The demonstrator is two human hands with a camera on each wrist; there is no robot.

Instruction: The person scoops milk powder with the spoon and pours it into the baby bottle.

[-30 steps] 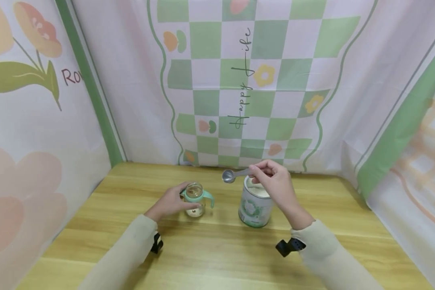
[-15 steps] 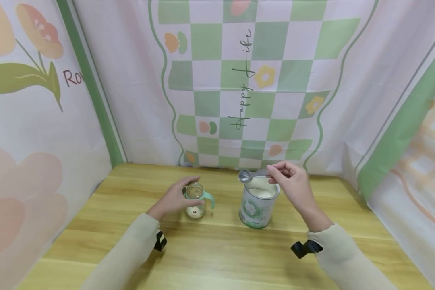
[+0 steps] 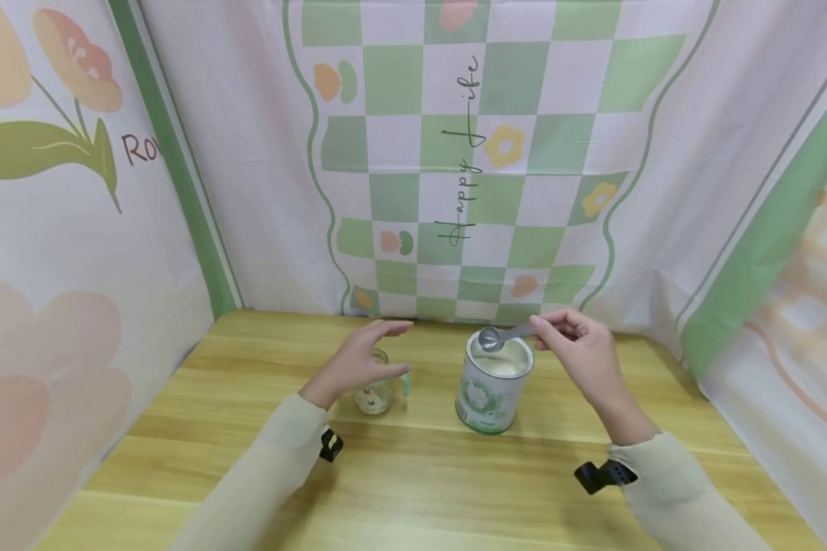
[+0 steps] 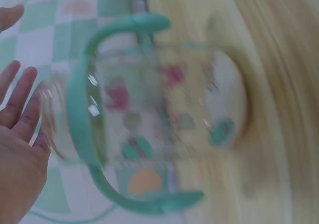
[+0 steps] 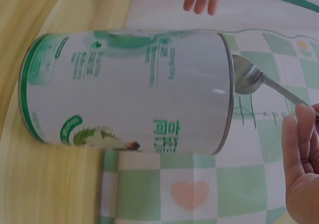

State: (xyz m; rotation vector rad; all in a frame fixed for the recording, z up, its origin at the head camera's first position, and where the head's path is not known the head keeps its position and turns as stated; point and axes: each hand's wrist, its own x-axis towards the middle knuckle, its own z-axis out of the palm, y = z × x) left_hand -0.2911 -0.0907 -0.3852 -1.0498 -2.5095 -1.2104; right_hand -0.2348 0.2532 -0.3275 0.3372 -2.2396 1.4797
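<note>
My right hand (image 3: 584,353) pinches the handle of a metal measuring spoon (image 3: 492,339), its bowl above the mouth of an open can (image 3: 488,402) of pale powder. In the right wrist view the spoon (image 5: 246,75) shows just beyond the rim of the can (image 5: 149,92). Off the baby bottle (image 3: 374,398), my left hand (image 3: 358,360) hovers at its top with fingers and thumb spread. That clear bottle (image 4: 189,104) has a green two-handled collar (image 4: 79,109) and some white stuff at its base; it stands upright, its neck partly hidden behind the hand.
Both vessels stand on a wooden table (image 3: 413,482), the bottle left of the can. A patterned curtain (image 3: 455,191) hangs behind the table's back edge. Black wrist cameras sit on both sleeves.
My right hand has carried the spoon rightward from near the bottle to over the can. My left hand has let go of the bottle and moved slightly up and right.
</note>
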